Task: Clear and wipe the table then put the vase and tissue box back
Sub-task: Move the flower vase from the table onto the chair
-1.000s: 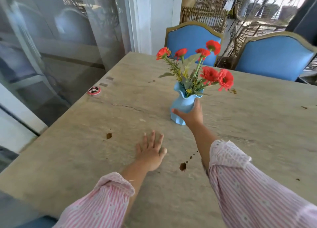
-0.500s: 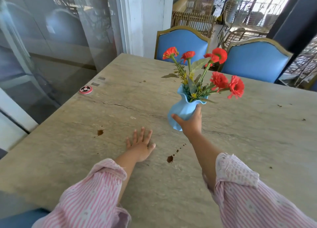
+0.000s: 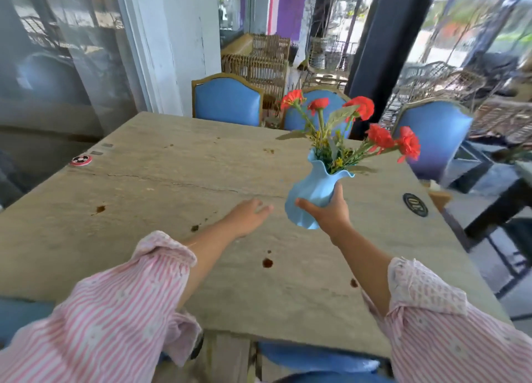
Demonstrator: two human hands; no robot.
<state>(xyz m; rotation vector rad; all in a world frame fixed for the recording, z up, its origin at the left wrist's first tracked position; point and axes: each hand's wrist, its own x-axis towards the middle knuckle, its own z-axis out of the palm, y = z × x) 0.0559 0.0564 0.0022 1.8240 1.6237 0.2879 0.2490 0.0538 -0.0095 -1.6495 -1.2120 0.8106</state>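
A person's right hand point(image 3: 331, 214) is wrapped around the lower body of a light blue vase point(image 3: 312, 194), thumb on the near side, holding it tilted and raised over a worn stone table point(image 3: 172, 181). Red flowers point(image 3: 359, 123) on green stems lean out of its wavy rim. Just to the left, the left hand point(image 3: 247, 215) reaches forward with fingers loosely spread, holding nothing. Dark brown stains point(image 3: 267, 263) dot the tabletop. Blue chairs point(image 3: 227, 100) stand along the far edge.
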